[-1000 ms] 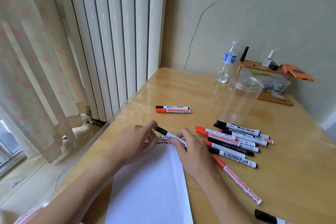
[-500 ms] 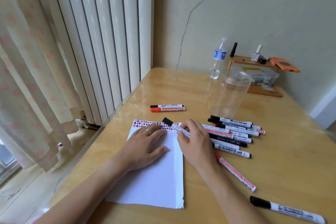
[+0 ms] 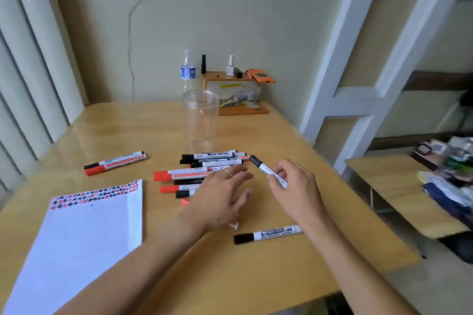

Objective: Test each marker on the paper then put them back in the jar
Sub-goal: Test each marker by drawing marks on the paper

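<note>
My right hand (image 3: pixel 294 186) grips a capped black marker (image 3: pixel 263 167), its cap pointing up and left, to the right of a pile of black and red markers (image 3: pixel 204 169). My left hand (image 3: pixel 222 197) hovers open over the near right part of that pile, fingers spread. The clear plastic jar (image 3: pixel 201 120) stands empty behind the pile. White paper (image 3: pixel 84 243) with a row of red and black marks along its top edge lies at the front left. One black marker (image 3: pixel 266 234) lies alone near my right forearm. A red and a black marker (image 3: pixel 115 162) lie together at the left.
A water bottle (image 3: pixel 188 71) and a small wooden shelf (image 3: pixel 235 94) with a plastic box, nail polish and an orange case stand at the table's back edge. The wooden table (image 3: pixel 256 276) ends at the right; a lower bench (image 3: pixel 399 186) with clutter stands beyond.
Both hands left the paper and moved right, over and beside the marker pile. My right hand still grips the capped black marker. The view swung right.
</note>
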Tool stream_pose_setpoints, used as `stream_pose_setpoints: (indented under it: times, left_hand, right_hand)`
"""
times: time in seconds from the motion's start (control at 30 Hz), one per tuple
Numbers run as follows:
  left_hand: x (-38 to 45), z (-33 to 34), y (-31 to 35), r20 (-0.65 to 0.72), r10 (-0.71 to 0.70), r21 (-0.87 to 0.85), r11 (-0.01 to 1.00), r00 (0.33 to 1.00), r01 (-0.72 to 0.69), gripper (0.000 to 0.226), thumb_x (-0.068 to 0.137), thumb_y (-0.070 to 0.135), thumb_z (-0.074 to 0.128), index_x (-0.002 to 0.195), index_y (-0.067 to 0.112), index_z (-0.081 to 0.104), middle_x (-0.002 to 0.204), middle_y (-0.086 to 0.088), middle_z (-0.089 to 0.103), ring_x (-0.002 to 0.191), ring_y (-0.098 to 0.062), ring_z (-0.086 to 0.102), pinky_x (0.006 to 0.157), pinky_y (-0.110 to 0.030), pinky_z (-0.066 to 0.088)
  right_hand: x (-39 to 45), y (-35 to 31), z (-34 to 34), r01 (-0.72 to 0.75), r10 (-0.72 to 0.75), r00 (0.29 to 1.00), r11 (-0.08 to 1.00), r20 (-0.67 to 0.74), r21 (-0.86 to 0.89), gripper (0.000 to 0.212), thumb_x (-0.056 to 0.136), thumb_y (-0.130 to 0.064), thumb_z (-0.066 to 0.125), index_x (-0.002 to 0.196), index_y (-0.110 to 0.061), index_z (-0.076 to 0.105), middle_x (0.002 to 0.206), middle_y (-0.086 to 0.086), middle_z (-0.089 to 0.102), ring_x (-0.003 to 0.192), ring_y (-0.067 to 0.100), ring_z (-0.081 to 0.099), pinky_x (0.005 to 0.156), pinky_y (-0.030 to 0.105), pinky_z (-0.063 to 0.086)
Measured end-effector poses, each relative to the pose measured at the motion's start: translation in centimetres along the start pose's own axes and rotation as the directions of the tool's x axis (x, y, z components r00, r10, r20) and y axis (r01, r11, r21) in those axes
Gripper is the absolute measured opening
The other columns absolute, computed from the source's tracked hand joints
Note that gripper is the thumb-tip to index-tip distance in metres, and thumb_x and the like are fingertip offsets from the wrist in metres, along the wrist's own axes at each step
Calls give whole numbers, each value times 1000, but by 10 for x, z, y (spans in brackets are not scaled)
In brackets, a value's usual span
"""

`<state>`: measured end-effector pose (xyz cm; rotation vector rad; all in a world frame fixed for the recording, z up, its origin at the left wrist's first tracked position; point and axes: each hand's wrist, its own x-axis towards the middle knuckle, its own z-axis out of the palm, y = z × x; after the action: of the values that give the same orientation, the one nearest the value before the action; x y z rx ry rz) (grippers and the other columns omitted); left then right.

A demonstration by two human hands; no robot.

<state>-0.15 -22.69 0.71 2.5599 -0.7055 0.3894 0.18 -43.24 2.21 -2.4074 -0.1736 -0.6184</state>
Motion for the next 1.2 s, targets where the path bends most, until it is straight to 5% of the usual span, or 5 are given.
stream_pose_setpoints:
  times: [0.13,0.37,0.73,0.97,1.2]
  left_hand:
    - [72,60,65,163,87,-51,995,983,-80,48,105,46,44,151,31,47,165,2,34,153,-18,29,121,-36,25]
    - [152,150,153,442,-56,54,998,895,36,62,105,62,28,162,41,14,173,-2,0,159,-27,-5,125,-55,-2]
    - [167,201,173,285,-151,287,956,947,66,71,98,70,15,161,39,18,171,-9,11,158,-33,0,120,-64,7]
    - [167,205,169,263,-152,281,957,953,76,72,96,74,12,160,42,18,170,-8,14,157,-30,0,120,-63,7]
    - [167,207,168,238,-141,298,952,961,66,82,87,77,0,159,42,20,168,-8,18,156,-30,4,117,-62,9]
  right_hand:
    - [-16,84,-67,-176,166,983,975,-78,-136,12,90,-21,70,85,-17,60,80,-4,59,77,23,58,65,40,50]
    - [-39,205,-136,-363,329,923,917,-198,-167,15,90,-17,70,82,-17,58,76,-5,58,74,22,56,63,41,48]
    - [-117,344,-99,-686,674,727,705,-133,-179,13,97,-21,65,88,-17,57,82,-3,60,67,8,53,48,24,33]
    - [-138,380,-64,-797,808,588,570,-41,-201,11,99,-24,65,105,-16,60,98,2,66,77,19,61,51,26,37]
    - [-139,391,-31,-781,803,596,579,-2,-235,13,99,-19,63,108,-12,58,108,4,62,83,17,59,57,20,39]
